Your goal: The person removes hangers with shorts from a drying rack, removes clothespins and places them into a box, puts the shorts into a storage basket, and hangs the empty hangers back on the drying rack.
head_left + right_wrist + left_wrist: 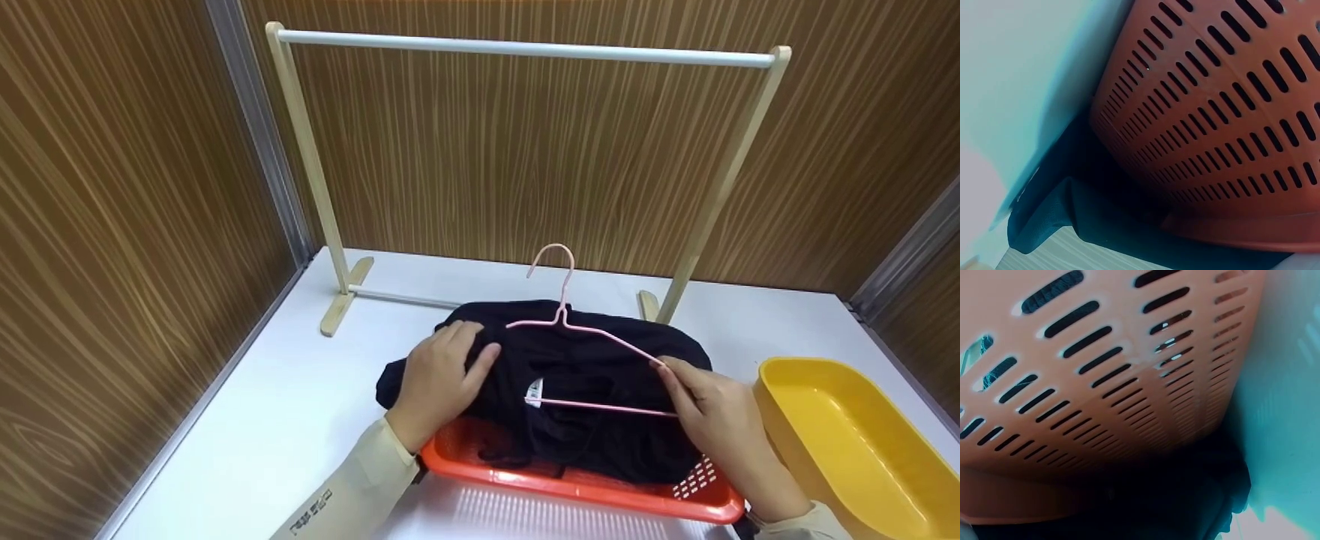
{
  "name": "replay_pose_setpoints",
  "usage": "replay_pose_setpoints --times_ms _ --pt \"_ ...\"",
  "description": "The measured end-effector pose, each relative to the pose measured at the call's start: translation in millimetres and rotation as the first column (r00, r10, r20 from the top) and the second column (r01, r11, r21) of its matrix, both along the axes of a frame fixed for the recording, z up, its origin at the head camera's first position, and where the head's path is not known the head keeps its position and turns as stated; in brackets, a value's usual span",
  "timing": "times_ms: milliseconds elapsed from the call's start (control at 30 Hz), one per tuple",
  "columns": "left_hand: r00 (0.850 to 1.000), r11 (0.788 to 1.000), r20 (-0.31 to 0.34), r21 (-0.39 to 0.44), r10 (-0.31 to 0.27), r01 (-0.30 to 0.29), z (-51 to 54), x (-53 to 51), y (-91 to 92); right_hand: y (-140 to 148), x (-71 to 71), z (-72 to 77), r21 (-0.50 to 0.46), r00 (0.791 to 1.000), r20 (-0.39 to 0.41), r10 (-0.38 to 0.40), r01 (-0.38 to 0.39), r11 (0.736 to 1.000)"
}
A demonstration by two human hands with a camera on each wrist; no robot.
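A black garment (577,352) with a white neck label (534,392) lies bunched over a red perforated basket (577,484). On top of it sits a pink hanger (566,315), hook toward the rack; the hanger's left end is hidden by the dark cloth. My right hand (716,409) pinches the hanger's right shoulder between thumb and fingers. At the garment's left side, my left hand (442,371) grips the cloth, thumb apart from the fingertips. Both wrist views show the basket's slotted side and hanging dark cloth, with neither hand's grip visible.
Behind the basket stands a clothes rack with a white top rail (517,48) and wooden legs (311,150). A yellow tub (825,442) is at the right on the white table (247,420). Wood-patterned panels (487,172) enclose the back and sides.
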State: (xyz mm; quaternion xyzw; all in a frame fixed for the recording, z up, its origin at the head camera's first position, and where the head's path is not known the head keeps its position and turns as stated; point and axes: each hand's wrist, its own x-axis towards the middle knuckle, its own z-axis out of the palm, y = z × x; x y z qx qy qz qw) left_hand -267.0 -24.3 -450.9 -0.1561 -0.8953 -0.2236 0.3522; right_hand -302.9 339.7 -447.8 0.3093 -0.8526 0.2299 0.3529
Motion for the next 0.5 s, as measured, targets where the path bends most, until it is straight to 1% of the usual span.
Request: replay_pose_setpoints --times_ms 300,500 --pt "1.0 1.0 -0.003 0.0 -0.004 0.004 0.6 0.5 -0.2 -1.1 0.9 0.2 -0.002 1.0 0.024 -0.02 0.02 1.0" --pt "1.0 1.0 -0.008 0.009 -0.005 0.005 -0.2 1.4 -0.1 -2.6 2.7 -0.3 -0.034 0.996 0.063 -0.055 0.058 0.998"
